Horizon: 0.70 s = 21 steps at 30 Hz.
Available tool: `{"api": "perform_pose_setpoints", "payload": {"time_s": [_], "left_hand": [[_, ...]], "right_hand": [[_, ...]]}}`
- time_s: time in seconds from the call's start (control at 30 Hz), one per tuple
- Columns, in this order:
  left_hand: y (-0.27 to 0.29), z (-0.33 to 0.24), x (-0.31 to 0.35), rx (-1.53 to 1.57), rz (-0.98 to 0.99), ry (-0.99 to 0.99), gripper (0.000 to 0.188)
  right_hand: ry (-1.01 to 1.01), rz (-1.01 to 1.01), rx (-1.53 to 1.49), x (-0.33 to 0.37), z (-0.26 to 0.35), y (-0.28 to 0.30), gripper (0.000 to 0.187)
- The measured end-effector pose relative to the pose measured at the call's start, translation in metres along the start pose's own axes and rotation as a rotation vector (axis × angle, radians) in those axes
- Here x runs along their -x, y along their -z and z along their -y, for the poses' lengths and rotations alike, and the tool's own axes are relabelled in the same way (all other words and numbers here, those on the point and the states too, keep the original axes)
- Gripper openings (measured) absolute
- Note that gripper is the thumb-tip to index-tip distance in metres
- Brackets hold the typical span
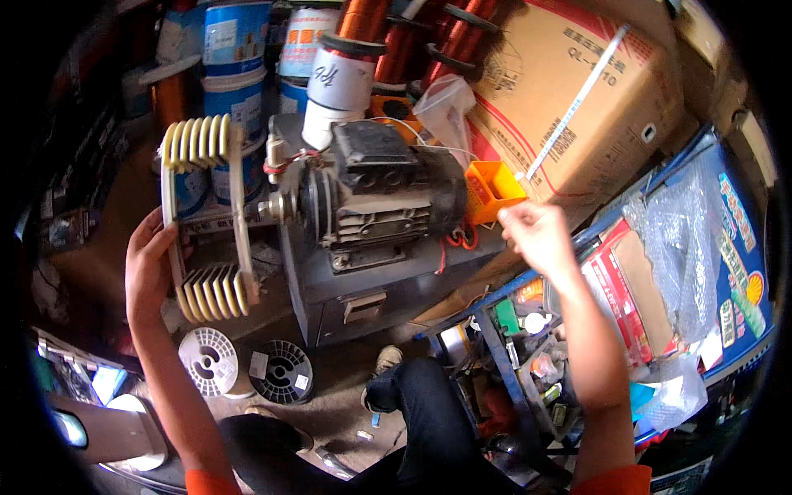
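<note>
Left hand [148, 262] is curling round the outer rail of a frame [241, 227]; right hand [532, 235] is hovering near an orange holder [492, 191], fingers drawn together and blurring, so whether they are pinching anything cannot be determined. The frame is standing left of the motor [379, 198], beside its shaft [276, 206]; the joint is not showing clearly.

Risk: should the shaft turn, the rail could be catching the gripping fingers; a loose joint could be letting the frame wobble. Red cord [471, 242], lying in loops, could be snagging.

The frame is presenting pale, curved, ridged ends. The motor is showing dusty, finned black metal, sitting on a flat grey tabletop [305, 276]. Behind, glossy copper-coloured reels [363, 18] are rising beside a printed cardboard box [569, 91].
</note>
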<state>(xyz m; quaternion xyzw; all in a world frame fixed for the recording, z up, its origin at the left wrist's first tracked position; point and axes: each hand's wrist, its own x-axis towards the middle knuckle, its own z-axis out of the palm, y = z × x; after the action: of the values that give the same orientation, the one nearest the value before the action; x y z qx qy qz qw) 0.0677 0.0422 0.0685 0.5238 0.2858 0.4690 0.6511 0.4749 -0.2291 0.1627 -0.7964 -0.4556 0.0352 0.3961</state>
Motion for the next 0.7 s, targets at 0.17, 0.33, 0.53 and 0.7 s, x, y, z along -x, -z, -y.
{"api": "perform_pose_setpoints", "payload": {"time_s": [0.17, 0.33, 0.53, 0.7], "left_hand": [[-0.006, -0.003, -0.002, -0.25, -0.086, -0.059, 0.024], [-0.003, 0.008, -0.009, -0.529, -0.113, -0.251, 0.015], [-0.009, -0.008, -0.002, -0.623, -0.153, -0.086, 0.019], [0.012, -0.001, 0.006, -0.118, 0.076, 0.019, 0.045]], "right_hand": [[-0.16, 0.057, 0.13, -0.014, -0.071, -0.04, 0.028], [-0.364, 0.103, 0.55, -0.04, -0.041, -0.077, 0.028], [-0.192, 0.03, 0.505, -0.056, -0.073, -0.097, 0.033], [-0.144, -0.077, 0.393, -0.049, -0.098, -0.077, 0.034]]}}
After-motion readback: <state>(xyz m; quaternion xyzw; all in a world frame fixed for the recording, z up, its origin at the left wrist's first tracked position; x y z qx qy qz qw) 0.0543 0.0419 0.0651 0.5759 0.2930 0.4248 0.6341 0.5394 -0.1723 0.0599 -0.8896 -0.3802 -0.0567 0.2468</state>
